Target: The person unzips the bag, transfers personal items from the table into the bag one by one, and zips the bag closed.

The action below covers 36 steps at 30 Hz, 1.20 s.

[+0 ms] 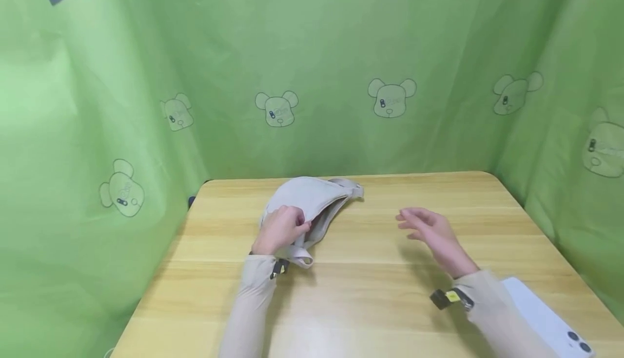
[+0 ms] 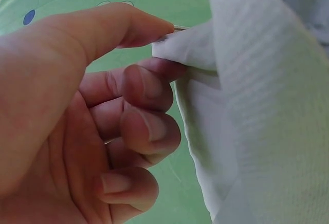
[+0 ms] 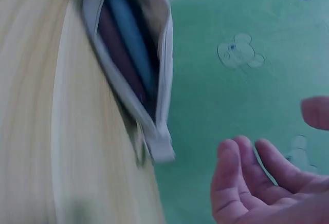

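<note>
The left hand (image 1: 280, 230) has the bag's near edge pinched between thumb and forefinger, its other fingers curled beneath; the right hand (image 1: 431, 233) is empty, fingers loosely bent, raised above the table (image 1: 365, 304) and well apart from the bag. The pale bag (image 1: 302, 191) sits towards the back of the table, tilted, its mouth gaping to the right; a small thumb-and-finger hold on soft cloth could slip, and the mouth would probably sag shut. Inside, the right wrist view shows a blue thing (image 3: 132, 40) and a dark purplish thing (image 3: 118, 54), too dim to name; if the bag were tipped further towards its mouth, either might slide out. The strap (image 1: 294, 251) lies looped just below the left hand; a finger or the wrist band could snag it and drag the bag. Farther out, the phone (image 1: 543, 312) lies beside the right sleeve, partly behind it; a careless backward sweep of that forearm could knock it.
</note>
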### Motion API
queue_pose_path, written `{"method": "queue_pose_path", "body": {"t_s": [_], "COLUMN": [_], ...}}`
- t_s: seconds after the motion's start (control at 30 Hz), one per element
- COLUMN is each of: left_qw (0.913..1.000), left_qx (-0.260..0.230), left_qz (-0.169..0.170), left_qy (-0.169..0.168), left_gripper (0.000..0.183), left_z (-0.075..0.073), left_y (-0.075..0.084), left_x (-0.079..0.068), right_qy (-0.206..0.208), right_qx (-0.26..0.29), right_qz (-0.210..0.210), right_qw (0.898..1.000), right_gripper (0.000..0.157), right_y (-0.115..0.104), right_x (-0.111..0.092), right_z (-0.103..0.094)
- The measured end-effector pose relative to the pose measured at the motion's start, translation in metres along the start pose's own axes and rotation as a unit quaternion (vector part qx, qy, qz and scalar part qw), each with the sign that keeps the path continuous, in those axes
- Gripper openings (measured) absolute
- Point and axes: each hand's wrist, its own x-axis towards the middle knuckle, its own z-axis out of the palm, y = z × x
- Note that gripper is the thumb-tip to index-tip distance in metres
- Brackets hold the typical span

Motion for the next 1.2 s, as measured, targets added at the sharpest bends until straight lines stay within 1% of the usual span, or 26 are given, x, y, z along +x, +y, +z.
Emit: {"method": "queue_pose_path", "body": {"t_s": [0.07, 0.1, 0.2, 0.27, 0.4, 0.5, 0.63, 0.7, 0.77, 0.83, 0.97, 1.03, 1.13, 1.2], "left_qw": [1.0, 0.9999, 0.9996, 0.9996, 0.9997, 0.9996, 0.9995, 0.9995, 0.9994, 0.9994, 0.9993, 0.9993, 0.9993, 0.9994], "left_qx": [-0.001, -0.003, -0.009, -0.008, -0.002, -0.004, -0.007, -0.006, -0.007, -0.009, -0.014, -0.017, -0.018, -0.019], "left_qz": [0.004, 0.007, 0.013, 0.013, 0.008, 0.006, 0.002, 0.001, 0.002, 0.0, -0.002, -0.002, -0.002, -0.001], "left_qy": [-0.008, -0.012, -0.023, -0.024, -0.022, -0.026, -0.031, -0.032, -0.033, -0.033, -0.034, -0.035, -0.032, -0.031], "left_gripper": [0.025, 0.024, 0.024, 0.025, 0.026, 0.026, 0.025, 0.026, 0.026, 0.026, 0.026, 0.025, 0.025, 0.025], "left_z": [0.002, 0.003, 0.007, 0.009, 0.01, 0.009, 0.01, 0.011, 0.011, 0.011, 0.012, 0.012, 0.012, 0.011], "left_y": [0.002, 0.003, 0.005, 0.006, 0.006, 0.007, 0.008, 0.008, 0.008, 0.009, 0.009, 0.009, 0.009, 0.009], "left_x": [0.0, -0.001, -0.003, -0.004, -0.005, -0.006, -0.009, -0.011, -0.014, -0.016, -0.018, -0.018, -0.018, -0.017], "right_qy": [0.017, 0.025, 0.041, 0.051, 0.085, 0.106, 0.119, 0.119, 0.112, 0.097, 0.048, 0.024, 0.008, -0.002], "right_qx": [-0.059, -0.09, -0.165, -0.203, -0.247, -0.266, -0.286, -0.3, -0.321, -0.345, -0.383, -0.393, -0.403, -0.417], "right_qz": [-0.003, -0.002, 0.007, 0.01, 0.005, 0.001, -0.002, 0.002, 0.008, 0.018, 0.052, 0.071, 0.082, 0.086], "right_qw": [0.998, 0.996, 0.985, 0.978, 0.965, 0.958, 0.951, 0.946, 0.94, 0.933, 0.921, 0.917, 0.911, 0.905], "right_gripper": [0.062, 0.06, 0.059, 0.058, 0.053, 0.049, 0.046, 0.048, 0.052, 0.057, 0.069, 0.074, 0.077, 0.079], "right_y": [0.002, 0.004, 0.01, 0.014, 0.024, 0.032, 0.044, 0.051, 0.059, 0.066, 0.079, 0.085, 0.094, 0.101], "right_x": [-0.014, -0.022, -0.043, -0.056, -0.076, -0.088, -0.101, -0.106, -0.11, -0.115, -0.125, -0.131, -0.136, -0.139], "right_z": [-0.014, -0.02, -0.04, -0.053, -0.076, -0.091, -0.109, -0.116, -0.124, -0.13, -0.14, -0.144, -0.15, -0.155]}}
